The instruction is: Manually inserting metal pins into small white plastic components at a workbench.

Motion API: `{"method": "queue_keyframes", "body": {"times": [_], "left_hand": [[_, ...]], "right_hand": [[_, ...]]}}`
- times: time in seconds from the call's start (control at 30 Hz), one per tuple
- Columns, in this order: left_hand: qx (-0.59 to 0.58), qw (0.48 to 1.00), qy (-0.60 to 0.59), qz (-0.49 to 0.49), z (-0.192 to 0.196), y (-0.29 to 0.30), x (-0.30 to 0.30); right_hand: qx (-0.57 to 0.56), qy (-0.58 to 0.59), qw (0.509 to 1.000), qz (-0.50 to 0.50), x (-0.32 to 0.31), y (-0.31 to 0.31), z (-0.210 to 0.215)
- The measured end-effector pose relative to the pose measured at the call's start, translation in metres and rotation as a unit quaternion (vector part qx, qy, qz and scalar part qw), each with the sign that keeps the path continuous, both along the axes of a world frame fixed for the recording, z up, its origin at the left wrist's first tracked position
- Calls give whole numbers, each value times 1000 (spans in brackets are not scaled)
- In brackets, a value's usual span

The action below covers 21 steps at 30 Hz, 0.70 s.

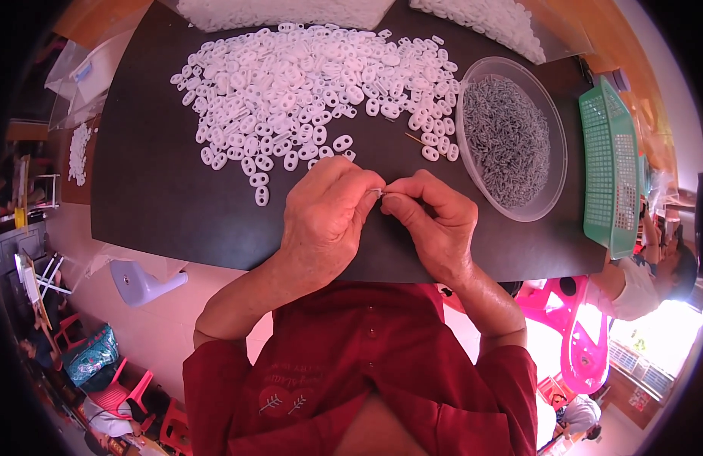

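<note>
My left hand (325,209) and my right hand (435,220) meet fingertip to fingertip over the table's near part. Between the left thumb and forefinger is a small white plastic piece (377,191), mostly covered by the fingers. The right thumb and forefinger are pinched against its right end; what they hold, if anything, is too small to name. Just beyond my hands spreads a heap of white oval plastic pieces with two holes (290,83). On the right, a clear round tub (555,114) holds many small grey rod-shaped parts (507,140).
A green perforated basket (610,171) stands along the dark table's (176,220) right edge. Bags of white pieces (488,26) lie at the far side. A thin brownish stick (414,137) lies near the heap. A purple stool (142,283) is on the floor at left; other people sit nearby.
</note>
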<state>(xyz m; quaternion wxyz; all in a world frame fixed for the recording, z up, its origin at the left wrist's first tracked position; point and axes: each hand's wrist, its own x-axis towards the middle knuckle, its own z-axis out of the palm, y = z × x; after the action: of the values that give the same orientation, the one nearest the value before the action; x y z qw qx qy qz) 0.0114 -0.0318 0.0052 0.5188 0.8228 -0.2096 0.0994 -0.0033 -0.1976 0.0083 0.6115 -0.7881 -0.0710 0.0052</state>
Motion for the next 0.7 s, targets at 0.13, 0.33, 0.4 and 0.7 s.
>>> {"method": "queue_keyframes", "body": {"times": [0.13,0.33,0.4,0.7], "left_hand": [[-1,1000,-5,4,0,-1,0],[6,996,-83,34,-10,-7,-2],[2,996,-83,31,-11,-7,-3],[-60,997,2,39,-9,1,-6]], "right_hand": [[-16,-4,1000,-2,1,1,2],[-56,-59,997,7,2,1,-3],[-50,-60,997,12,3,2,-4],[-85,-65,993,57,10,4,1]]}}
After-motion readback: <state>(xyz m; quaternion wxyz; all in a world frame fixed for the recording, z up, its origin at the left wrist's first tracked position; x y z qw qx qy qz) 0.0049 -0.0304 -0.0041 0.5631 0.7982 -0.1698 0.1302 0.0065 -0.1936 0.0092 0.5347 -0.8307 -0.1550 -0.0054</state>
